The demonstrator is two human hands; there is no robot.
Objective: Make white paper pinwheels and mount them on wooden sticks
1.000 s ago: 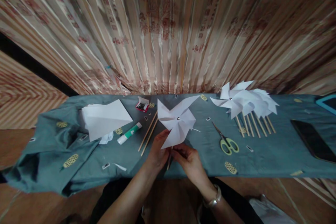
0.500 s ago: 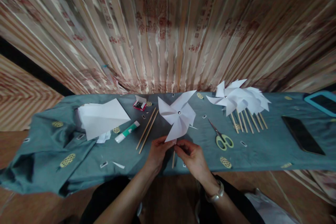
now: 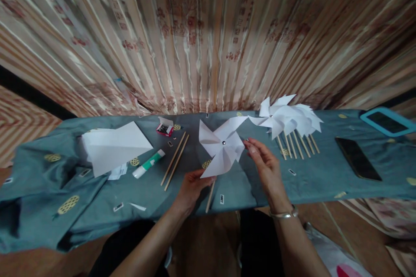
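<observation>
A white paper pinwheel (image 3: 212, 166) with a shiny pin at its centre stands over the middle of the table. My left hand (image 3: 191, 188) is closed round its wooden stick (image 3: 210, 199), just under the lowest blade, which partly hides the fingertips. My right hand (image 3: 266, 164) is at the pinwheel's right side, thumb and fingers pinched together at the edge of the right blade. Whether they grip the blade or some small thing, I cannot make out. The scissors seen earlier do not show now; my right hand covers that area.
Several finished pinwheels (image 3: 279, 125) lie overlapping at the right, beside a black phone (image 3: 357, 158) and a blue-framed device (image 3: 386, 121). To the left are two wooden sticks (image 3: 175, 162), a glue stick (image 3: 148, 163), a small open box (image 3: 165, 127) and white paper sheets (image 3: 113, 147).
My right hand has left the stick below the pinwheel and moved up and right to the right blade. The blades have turned slightly. My left hand stays on the stick; the view has shifted right.
</observation>
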